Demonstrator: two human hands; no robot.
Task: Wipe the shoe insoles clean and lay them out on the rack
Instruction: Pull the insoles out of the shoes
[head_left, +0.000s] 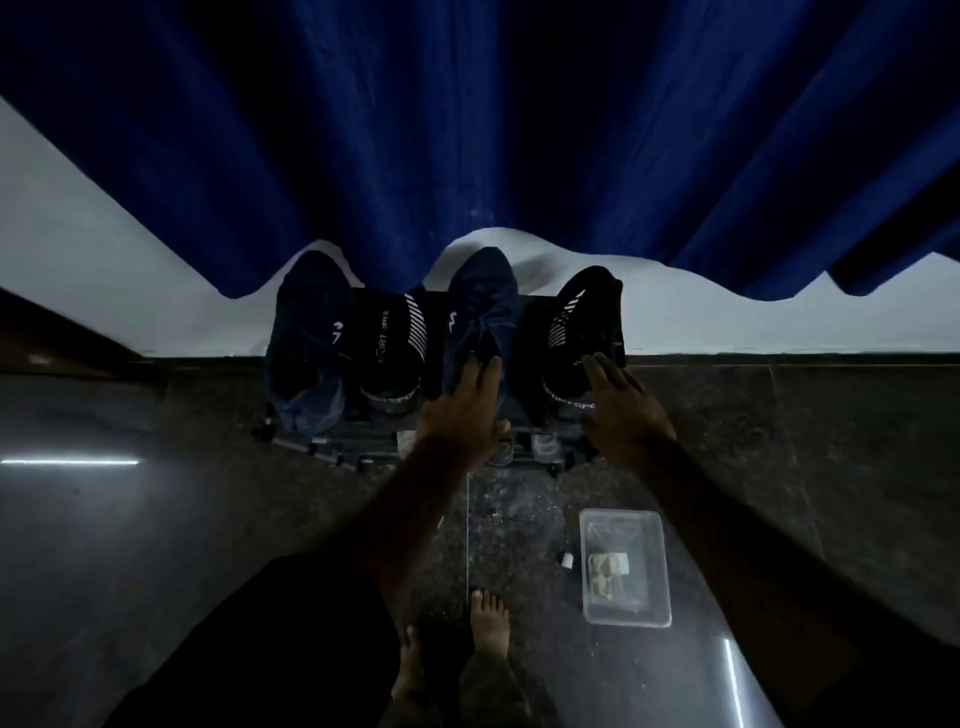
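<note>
Several dark shoes stand in a row on a low black rack (332, 451) against the wall. From the left: a navy shoe (306, 338), a black shoe (392, 348) with white stripes, a second navy shoe (480, 317), a second black striped shoe (582, 332). My left hand (465, 410) reaches out with straight fingers, fingertips touching the heel end of the second navy shoe. My right hand (621, 405) is stretched flat, fingertips at the heel of the right black shoe. No insole is visible.
A clear plastic box (626, 569) with a small cloth or sponge inside lies on the dark stone floor at the right, a small white cap (566, 560) beside it. A blue curtain (467, 130) hangs above the shoes. My bare feet (488, 618) stand below.
</note>
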